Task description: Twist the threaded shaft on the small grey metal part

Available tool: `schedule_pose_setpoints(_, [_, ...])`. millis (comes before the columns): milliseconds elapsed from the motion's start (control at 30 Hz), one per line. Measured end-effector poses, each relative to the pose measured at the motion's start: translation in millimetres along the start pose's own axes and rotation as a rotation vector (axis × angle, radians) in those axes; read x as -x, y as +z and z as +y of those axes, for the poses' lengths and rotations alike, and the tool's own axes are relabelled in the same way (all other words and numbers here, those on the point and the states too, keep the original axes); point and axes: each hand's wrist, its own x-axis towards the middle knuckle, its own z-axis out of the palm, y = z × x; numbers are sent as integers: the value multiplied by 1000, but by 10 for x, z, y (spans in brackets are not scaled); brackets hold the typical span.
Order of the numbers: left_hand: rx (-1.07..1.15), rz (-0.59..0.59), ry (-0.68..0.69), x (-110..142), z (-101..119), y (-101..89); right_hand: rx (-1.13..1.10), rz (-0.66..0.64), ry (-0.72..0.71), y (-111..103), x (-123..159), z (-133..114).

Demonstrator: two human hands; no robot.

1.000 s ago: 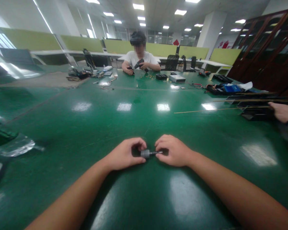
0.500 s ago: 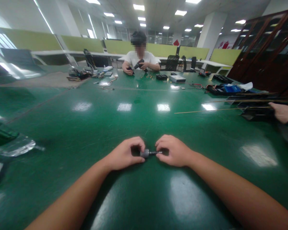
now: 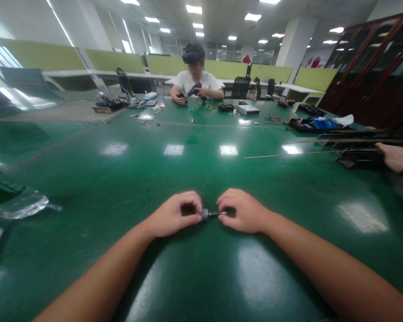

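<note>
Low in the middle of the head view, a short grey metal cylinder lies level just above or on the green table. A thin dark shaft with a spiral look, like a drill bit, sticks out of its right side. My left hand pinches the cylinder between thumb and fingers, covering its left end. At the shaft's free end, my right hand is closed, thumb and fingertips around the tip. Whether the cylinder and shaft are one piece I cannot tell.
Across the green table a person holds a dark power drill. Another person's hand rests on dark trays with thin rods at right. A clear plastic bottle lies at left.
My left thumb has moved up onto the cylinder, and its fingers now cover more of it. My right hand has hardly moved.
</note>
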Motion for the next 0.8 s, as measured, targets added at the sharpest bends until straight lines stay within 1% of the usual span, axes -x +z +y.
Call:
schedule_pose_setpoints(133, [-33,15,-66,10,1,10,4,-4,0,2,0,3])
schedule_pose_setpoints(333, [-97,22,-60,12,8,24,-8,-5,-1,-2,-1,-1])
schedule_pose_setpoints(800, [-84,16,-70,14,19,17,2,-14,13,-17,6,-1])
